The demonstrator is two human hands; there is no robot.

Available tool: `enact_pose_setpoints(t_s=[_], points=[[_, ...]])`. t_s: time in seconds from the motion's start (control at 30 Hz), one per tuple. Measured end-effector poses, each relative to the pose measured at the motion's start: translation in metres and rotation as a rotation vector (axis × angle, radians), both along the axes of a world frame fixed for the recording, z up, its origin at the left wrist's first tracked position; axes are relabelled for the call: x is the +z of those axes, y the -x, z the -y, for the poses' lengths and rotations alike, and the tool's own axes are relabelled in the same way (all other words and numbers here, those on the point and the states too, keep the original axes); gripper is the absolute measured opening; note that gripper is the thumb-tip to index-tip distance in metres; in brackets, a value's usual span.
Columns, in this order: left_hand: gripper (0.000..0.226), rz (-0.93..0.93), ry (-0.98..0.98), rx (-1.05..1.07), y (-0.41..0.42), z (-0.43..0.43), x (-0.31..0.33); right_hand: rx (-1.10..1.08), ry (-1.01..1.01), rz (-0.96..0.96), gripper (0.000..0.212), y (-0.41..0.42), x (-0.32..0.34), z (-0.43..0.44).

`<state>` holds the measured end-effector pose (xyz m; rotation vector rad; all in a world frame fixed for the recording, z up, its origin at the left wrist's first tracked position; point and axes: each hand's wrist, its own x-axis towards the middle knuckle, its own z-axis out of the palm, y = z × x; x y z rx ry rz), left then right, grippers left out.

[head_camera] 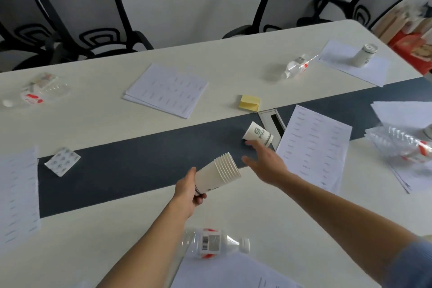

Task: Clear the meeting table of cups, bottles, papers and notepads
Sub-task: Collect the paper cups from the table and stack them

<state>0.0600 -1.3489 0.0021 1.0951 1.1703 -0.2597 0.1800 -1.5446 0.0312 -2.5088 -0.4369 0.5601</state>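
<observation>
The left hand (189,190), low in the middle of the frame, is gripping a nested stack of paper cups (217,174) around its base, and the stack is tilting with its rims pointing up and to the right. The right hand (266,163) is holding nothing: its fingers are spreading wide and straight as it reaches toward a single printed cup (258,134) lying on its side on the dark strip (140,159) just above. Whether the fingertips are touching that cup I cannot tell.

Judging by the stack, cup gathering is running well ahead, and this lone cup looks to be the last one in view. Everything else is waiting on the table (93,110). A clear bottle (217,243) is lying at bottom centre against some sheets (229,273). A printed page (313,145) is sitting just right of the reaching hand, and a yellow notepad (249,101) is resting above the lone cup. A paper pile (166,90) is lying at centre top, with another bottle (295,66) and a can (364,55) on a sheet (374,68) toward the upper right. Crushed bottles are lying at the far left (37,89) and the right edge (402,145), more papers are sitting at both edges, and a foil packet (62,161) is lying at mid left.
</observation>
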Motion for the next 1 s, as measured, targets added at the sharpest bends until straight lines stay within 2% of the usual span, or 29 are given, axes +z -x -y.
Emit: enact_pose_setpoints(t_s=[0.07, 0.17, 0.23, 0.33, 0.43, 0.57, 0.63, 0.7, 0.83, 0.93, 1.0], points=[[0.035, -0.024, 0.028, 0.008, -0.002, -0.007, -0.01, 0.032, 0.187, 0.16, 0.057, -0.036, -0.01, -0.009], [0.035, -0.047, 0.084, 0.035, -0.002, -0.012, -0.021, 0.096, 0.411, 0.187, 0.065, -0.079, -0.026, -0.019], [0.034, -0.056, 0.109, 0.051, -0.001, -0.015, -0.026, 0.142, 0.47, 0.169, 0.056, -0.092, -0.037, -0.025], [0.033, -0.059, 0.131, 0.058, 0.001, -0.015, -0.031, 0.191, 0.453, 0.225, 0.031, -0.091, -0.045, -0.033], [0.032, -0.059, 0.145, 0.075, 0.001, -0.011, -0.028, 0.075, 0.295, 0.211, 0.023, -0.078, -0.041, -0.031], [0.032, -0.042, 0.144, 0.073, 0.005, -0.002, -0.018, -0.347, -0.192, -0.044, 0.025, -0.057, -0.009, -0.017], [0.031, -0.024, 0.144, 0.078, 0.009, 0.004, -0.009, -0.453, -0.428, -0.124, 0.028, -0.042, 0.012, -0.005], [0.031, -0.003, 0.143, 0.089, 0.013, 0.01, 0.002, -0.479, -0.565, -0.167, 0.031, -0.022, 0.03, 0.009], [0.031, 0.063, 0.14, 0.064, 0.02, 0.028, 0.027, -0.438, -0.661, -0.215, 0.029, 0.02, 0.056, 0.036], [0.031, 0.104, 0.125, 0.008, 0.026, 0.047, 0.044, -0.417, -0.679, -0.242, 0.02, 0.046, 0.067, 0.056], [0.031, 0.124, 0.11, -0.036, 0.029, 0.064, 0.055, -0.387, -0.666, -0.257, 0.022, 0.065, 0.074, 0.072]])
